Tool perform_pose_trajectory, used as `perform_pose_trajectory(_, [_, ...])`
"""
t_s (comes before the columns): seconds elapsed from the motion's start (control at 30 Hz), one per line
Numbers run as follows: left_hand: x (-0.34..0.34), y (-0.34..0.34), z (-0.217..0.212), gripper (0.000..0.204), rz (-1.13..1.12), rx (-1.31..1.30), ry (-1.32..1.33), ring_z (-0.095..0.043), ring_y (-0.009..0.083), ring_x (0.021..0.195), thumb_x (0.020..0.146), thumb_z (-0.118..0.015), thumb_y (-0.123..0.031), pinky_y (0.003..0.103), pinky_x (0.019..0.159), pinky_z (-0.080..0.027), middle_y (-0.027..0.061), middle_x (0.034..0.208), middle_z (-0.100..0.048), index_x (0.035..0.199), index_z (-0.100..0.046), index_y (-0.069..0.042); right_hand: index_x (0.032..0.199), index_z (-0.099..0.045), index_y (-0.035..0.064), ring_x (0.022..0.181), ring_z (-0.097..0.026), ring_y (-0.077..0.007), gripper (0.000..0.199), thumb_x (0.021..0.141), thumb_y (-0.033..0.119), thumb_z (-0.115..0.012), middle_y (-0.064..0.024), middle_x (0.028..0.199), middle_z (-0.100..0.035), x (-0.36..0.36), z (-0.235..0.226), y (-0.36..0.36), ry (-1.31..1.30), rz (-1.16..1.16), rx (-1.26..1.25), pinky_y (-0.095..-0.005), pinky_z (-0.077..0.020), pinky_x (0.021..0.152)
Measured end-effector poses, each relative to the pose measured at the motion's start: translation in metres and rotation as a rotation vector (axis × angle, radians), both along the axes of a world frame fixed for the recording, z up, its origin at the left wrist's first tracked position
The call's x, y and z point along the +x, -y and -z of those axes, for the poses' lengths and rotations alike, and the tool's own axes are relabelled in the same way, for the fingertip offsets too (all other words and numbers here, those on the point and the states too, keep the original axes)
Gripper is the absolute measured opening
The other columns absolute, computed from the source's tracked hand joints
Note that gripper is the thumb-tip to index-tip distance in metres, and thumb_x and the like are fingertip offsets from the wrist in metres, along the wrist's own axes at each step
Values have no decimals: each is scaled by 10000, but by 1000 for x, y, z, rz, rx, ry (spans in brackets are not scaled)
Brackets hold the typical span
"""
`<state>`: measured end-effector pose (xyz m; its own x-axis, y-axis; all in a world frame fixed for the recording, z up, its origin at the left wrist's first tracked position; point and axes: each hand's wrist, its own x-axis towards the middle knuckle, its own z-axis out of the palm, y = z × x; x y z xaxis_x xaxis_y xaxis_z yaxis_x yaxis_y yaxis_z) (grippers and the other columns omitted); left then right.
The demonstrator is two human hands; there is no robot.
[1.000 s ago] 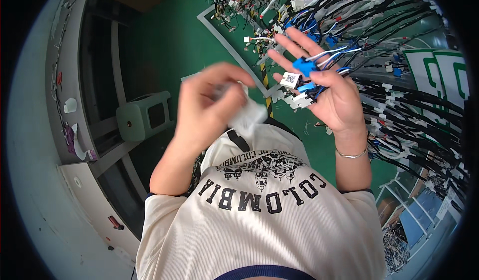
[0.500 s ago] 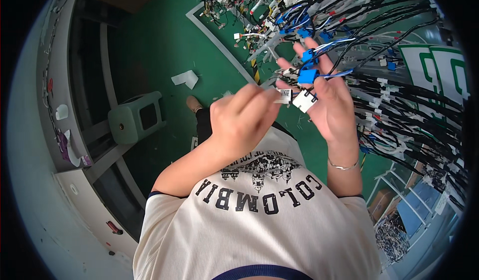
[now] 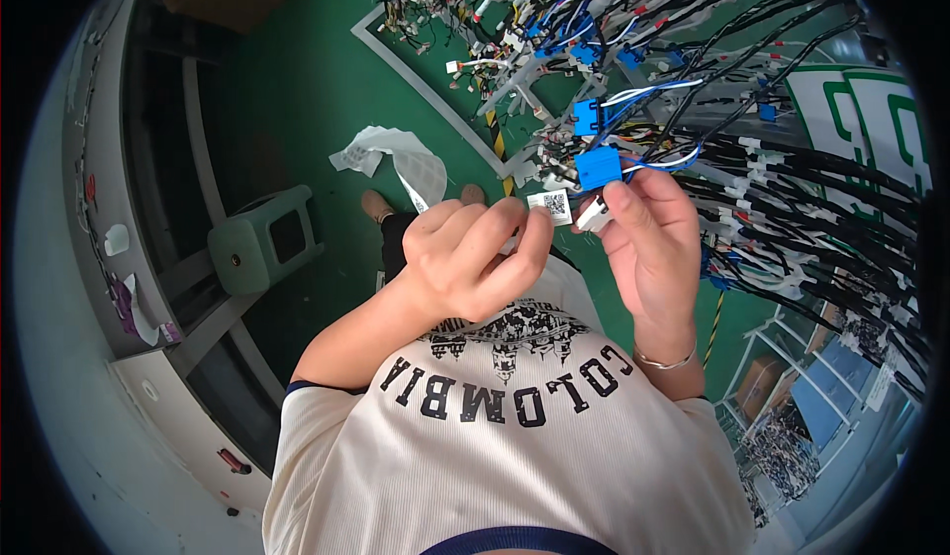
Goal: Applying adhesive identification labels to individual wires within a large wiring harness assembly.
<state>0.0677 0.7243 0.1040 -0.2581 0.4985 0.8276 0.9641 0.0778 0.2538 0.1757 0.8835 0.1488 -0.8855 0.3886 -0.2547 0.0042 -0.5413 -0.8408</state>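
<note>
Blue plug (image 3: pixel 598 167) sits just above the middle of the frame, pinched at the fingertips of the right hand (image 3: pixel 648 243), whose fingers are curled closed around it and a white plug (image 3: pixel 592 215) beneath. Blue and white wires (image 3: pixel 648 90) run from it toward the upper right. The left hand (image 3: pixel 470 258), fingers bent shut, pinches a small white label (image 3: pixel 550 204) just left of the plug. Crumpled paper (image 3: pixel 386 154) lies on the green floor (image 3: pixel 297 90), upper left.
</note>
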Motion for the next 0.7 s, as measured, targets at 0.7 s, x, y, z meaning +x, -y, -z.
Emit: perform_pose_trajectory(0.7, [-4,-3,-8,188,-53,188,-46,-408,84,463,684,-781,11,223,410,-230,-2,642,-518,823,-672,-52,1250,-496,18,696,-412,-88,262,1029,139,-423,-58,1076,-532,8,4,-15,-210,-146,-805,-254,-314,619])
